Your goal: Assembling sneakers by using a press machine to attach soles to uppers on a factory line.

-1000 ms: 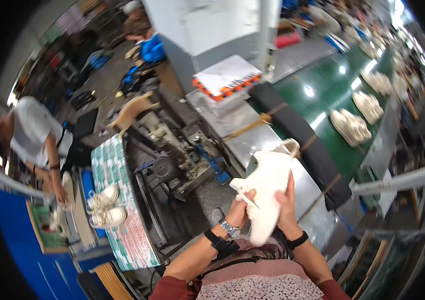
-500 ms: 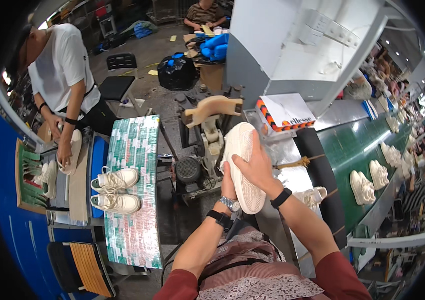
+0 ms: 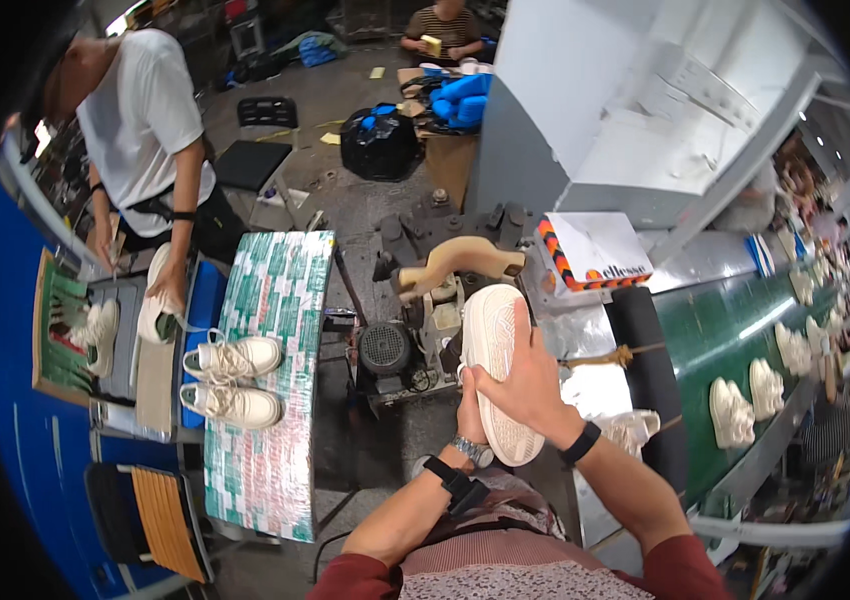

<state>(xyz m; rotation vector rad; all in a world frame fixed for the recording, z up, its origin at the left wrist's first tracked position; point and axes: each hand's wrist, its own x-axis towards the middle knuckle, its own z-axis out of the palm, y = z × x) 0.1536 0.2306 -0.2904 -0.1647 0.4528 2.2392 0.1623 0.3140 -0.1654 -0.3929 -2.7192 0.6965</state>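
Note:
Between my two hands is a cream-coloured shoe, held with its patterned sole turned up toward me. My right hand lies across the sole, fingers along the far right edge and thumb reaching to the left side. On the shoe's left side, my left hand grips it from below; most of its fingers are hidden behind the shoe. Just beyond the shoe stands a machine with a curved, tan padded piece on top.
A pair of cream sneakers rests on a tape-covered board at my left. Beyond it a co-worker handles another shoe. At right are a shoebox, a dark roller and a green conveyor carrying several shoes.
The shoe and both hands have come down and closer to me, still gripped the same way. The surroundings have shifted slightly in the view. The co-worker's shoe has been turned and moved.

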